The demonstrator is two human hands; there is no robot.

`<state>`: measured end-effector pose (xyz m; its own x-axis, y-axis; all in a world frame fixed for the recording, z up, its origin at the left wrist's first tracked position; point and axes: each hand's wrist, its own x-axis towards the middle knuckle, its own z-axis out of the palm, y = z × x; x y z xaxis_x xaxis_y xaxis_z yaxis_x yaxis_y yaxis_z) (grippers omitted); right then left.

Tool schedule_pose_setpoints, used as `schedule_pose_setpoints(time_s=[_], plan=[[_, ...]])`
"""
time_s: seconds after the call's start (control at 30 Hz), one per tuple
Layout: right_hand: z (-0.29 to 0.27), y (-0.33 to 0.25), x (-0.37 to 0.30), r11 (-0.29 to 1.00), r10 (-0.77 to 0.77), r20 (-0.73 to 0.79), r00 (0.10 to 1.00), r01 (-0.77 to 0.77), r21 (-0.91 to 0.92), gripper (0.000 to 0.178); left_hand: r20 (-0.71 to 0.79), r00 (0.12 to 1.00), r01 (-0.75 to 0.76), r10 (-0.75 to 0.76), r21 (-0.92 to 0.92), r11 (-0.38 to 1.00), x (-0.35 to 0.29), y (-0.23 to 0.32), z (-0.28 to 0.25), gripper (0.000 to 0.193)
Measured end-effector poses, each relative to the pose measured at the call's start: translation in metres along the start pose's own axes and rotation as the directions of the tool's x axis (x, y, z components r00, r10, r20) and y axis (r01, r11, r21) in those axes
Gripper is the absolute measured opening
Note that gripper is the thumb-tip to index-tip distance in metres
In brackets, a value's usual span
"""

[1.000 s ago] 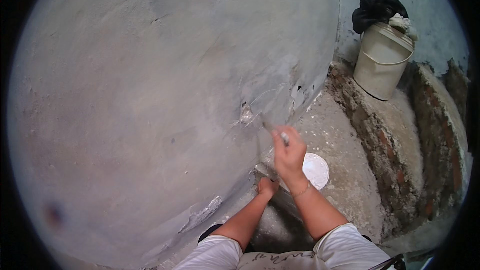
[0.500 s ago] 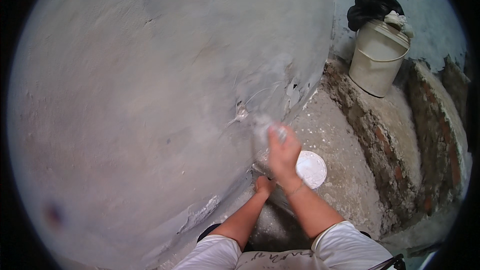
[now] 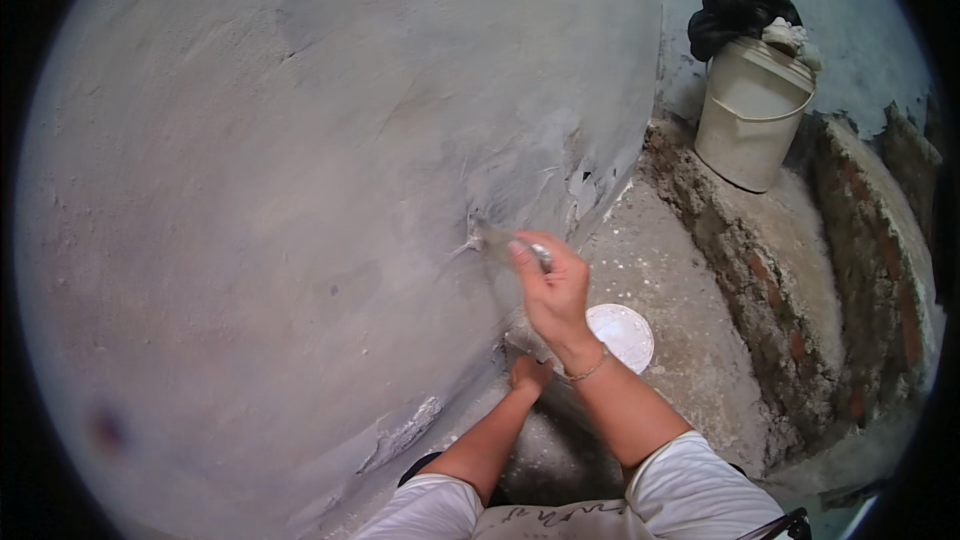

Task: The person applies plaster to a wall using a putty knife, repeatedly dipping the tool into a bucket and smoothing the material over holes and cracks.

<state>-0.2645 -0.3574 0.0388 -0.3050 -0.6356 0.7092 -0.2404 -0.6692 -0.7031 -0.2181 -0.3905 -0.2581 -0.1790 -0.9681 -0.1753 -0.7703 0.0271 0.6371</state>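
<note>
My right hand (image 3: 558,288) is closed round the handle of a putty knife (image 3: 497,240), slightly blurred. Its blade meets the grey plastered wall (image 3: 250,190) at a small patch of white filler (image 3: 472,238). Lower down, close to the foot of the wall, my left hand (image 3: 530,375) is closed, and a greyish flat piece shows just beyond its fingers; what it grips I cannot make out. On the floor beside my right wrist lies a round white lid or tub (image 3: 622,338) with whitish paste on it, partly covered by my arm.
A white bucket (image 3: 750,130) with a wire handle stands on a rough brick step (image 3: 745,250) at the far right. A black plastic bag (image 3: 740,15) and a whitish rag lie on top. Another broken step (image 3: 875,270) rises further right. Chipped plaster (image 3: 580,190) marks the wall corner.
My right hand has moved slightly left and turned, bringing the putty knife's blade onto the filled patch. My left hand stays almost where it was.
</note>
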Motion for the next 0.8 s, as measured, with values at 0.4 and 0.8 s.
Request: schedule_pose_setpoints(time_s=[0.4, 0.8], plan=[[-0.045, 0.062, 0.063, 0.937, -0.125, -0.101, 0.987, 0.084, -0.340, 0.020, 0.081, 0.967, 0.248, -0.241, -0.089, 0.965, -0.020, 0.052, -0.015, 0.052], [-0.073, 0.070, 0.105, 0.981, -0.062, -0.293, 0.954, 0.005, -0.193, 0.026, 0.066, 0.972, 0.230, -0.224, -0.101, 0.968, -0.016, 0.045, -0.010, 0.050]])
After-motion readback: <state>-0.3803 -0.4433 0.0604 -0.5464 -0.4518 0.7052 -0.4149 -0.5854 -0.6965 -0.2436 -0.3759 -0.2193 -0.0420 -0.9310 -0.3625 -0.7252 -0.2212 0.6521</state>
